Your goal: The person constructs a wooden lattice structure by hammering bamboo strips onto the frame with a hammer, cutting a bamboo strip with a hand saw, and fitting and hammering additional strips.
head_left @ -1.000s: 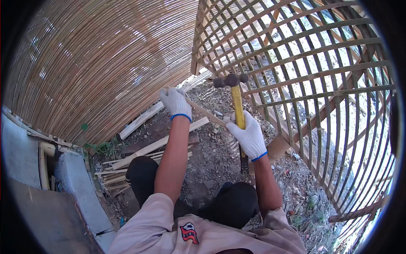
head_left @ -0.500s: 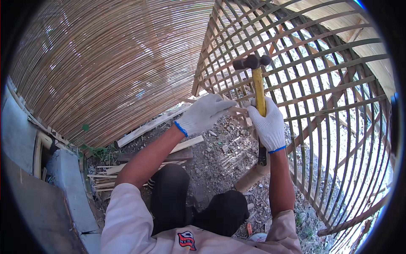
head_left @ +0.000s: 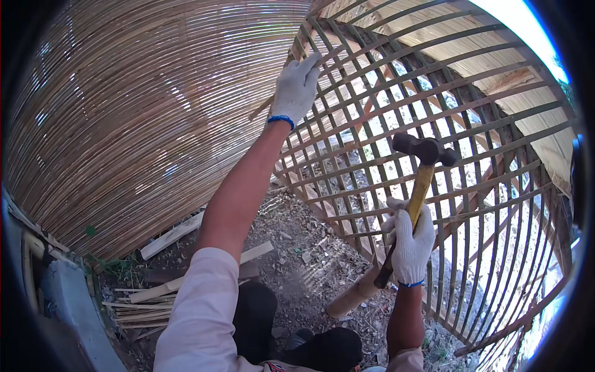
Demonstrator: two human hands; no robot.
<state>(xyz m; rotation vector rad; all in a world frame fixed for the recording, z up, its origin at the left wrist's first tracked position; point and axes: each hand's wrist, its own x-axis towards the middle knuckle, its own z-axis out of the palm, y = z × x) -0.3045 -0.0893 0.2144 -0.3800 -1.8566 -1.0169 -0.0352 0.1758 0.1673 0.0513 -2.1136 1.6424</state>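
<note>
My right hand, in a white knit glove, is wrapped round the handle of a hammer. The hammer has a dark metal head, raised in front of the lattice, and a yellow handle with a black lower end. Reaching up toward the lattice's far left corner, my gloved left hand is closed on a thin wooden strip. One end of that strip juts out left of the hand; the other lies near the top left of the lattice, a grid of crossed slats.
A wall of narrow slats rises on the left. Several cut strips lie by my left knee, near a pale board. A round log rests on the littered ground below my right hand. Grey blocks stand at lower left.
My left hand has moved up and away to the lattice's upper left corner with the strip. The right hand and hammer have moved lower and to the right; the view has shifted.
</note>
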